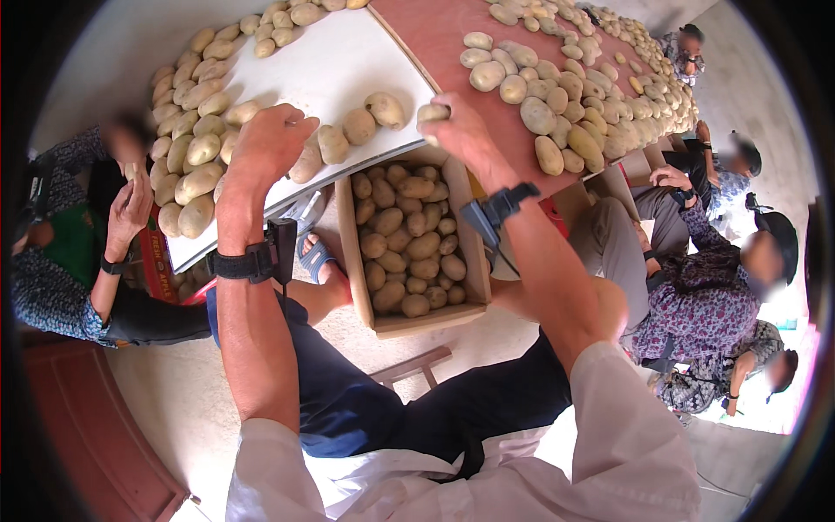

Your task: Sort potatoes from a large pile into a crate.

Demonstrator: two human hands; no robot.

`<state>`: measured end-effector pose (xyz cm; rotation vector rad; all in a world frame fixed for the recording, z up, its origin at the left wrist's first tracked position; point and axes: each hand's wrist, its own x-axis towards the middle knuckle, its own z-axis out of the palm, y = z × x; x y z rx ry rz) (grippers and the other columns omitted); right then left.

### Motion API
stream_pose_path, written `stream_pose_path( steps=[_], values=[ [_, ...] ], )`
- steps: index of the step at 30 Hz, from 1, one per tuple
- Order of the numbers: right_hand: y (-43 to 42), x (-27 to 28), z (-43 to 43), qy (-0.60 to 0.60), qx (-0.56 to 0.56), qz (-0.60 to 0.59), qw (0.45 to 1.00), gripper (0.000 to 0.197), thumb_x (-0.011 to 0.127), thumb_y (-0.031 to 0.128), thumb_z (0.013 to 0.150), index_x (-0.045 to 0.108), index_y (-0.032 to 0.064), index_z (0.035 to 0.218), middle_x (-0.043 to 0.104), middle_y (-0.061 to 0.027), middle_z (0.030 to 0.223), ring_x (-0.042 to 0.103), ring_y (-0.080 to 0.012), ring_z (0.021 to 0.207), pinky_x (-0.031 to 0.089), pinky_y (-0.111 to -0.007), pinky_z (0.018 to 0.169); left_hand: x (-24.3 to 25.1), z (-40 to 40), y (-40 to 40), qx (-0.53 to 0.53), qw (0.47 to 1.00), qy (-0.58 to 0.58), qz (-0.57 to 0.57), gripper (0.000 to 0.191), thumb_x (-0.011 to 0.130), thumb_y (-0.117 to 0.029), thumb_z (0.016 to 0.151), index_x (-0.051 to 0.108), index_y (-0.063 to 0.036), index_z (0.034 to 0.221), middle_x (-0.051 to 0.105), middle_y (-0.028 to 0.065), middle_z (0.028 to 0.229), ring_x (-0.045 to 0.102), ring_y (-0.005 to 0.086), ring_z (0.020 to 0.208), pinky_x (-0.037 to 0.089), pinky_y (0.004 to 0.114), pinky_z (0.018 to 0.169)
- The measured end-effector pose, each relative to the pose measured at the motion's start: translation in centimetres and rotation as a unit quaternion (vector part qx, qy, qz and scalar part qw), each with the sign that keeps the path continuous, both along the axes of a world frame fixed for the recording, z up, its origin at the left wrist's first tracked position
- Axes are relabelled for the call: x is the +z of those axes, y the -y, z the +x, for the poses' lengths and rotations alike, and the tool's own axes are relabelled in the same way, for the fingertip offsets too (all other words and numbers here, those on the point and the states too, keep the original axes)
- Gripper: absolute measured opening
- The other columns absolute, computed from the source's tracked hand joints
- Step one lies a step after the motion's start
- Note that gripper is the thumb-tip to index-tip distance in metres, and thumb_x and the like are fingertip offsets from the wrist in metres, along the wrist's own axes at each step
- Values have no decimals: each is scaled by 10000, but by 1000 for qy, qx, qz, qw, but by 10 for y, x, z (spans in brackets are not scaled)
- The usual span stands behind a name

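My right hand (462,130) grips a potato (433,113) above the seam between the white board (313,78) and the red tabletop (417,26). Curled fingers form my left hand (273,140) over the white board; its palm side is hidden, so I cannot see whether anything is in it. Close by its fingers lies a potato (306,164), the nearest in a short row with other potatoes (359,126). Below the table edge, between my legs, an open cardboard box (366,287) holds many potatoes (408,238).
Potatoes (202,150) crowd the board's left side, and a large heap (580,111) covers much of the red top. One person (72,248) sits at left holding a small item; several others, including one in a patterned shirt (704,293), sit at right. A wooden stool (417,368) stands below me.
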<state>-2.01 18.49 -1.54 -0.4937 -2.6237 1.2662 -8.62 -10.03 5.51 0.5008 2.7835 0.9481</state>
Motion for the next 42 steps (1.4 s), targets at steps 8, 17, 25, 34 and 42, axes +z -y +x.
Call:
stream_pose_path(
  steps=[8,17,25,34,42],
  values=[
    [4,-9,-34,19,-14,168,986,625,767,241,818,574,36,1376,680,-201,1247,656,-359,1148,519,-409,969,-5,4,9,9,1000,-28,0,417,645,-344,935,712,15,1136,736,180,996,684,274,914,514,372,864],
    [-6,-30,15,-46,-12,39,998,595,767,235,831,558,-64,1301,714,-209,1120,685,-324,1087,532,-401,935,-14,-25,18,-78,994,-77,-4,456,637,-380,958,698,42,1119,726,141,945,663,210,810,517,360,785],
    [30,-119,118,82,118,-5,990,263,689,245,859,701,92,1072,739,-155,987,704,-344,957,549,-413,863,9,7,3,-48,993,-103,-24,385,644,-307,917,730,64,978,725,254,937,692,361,877,534,424,794],
    [129,-194,150,331,355,178,856,307,568,236,825,759,35,956,733,-198,1012,695,-411,968,561,-476,823,-8,-18,45,-102,992,-65,26,418,634,-367,952,698,33,1054,697,115,859,653,199,769,505,353,748],
    [163,-220,173,328,288,233,869,244,636,227,803,782,69,919,753,-166,991,723,-353,964,588,-457,747,8,27,25,-45,996,-82,5,430,647,-353,945,710,36,1118,719,150,893,662,222,818,510,355,810]
  ],
)
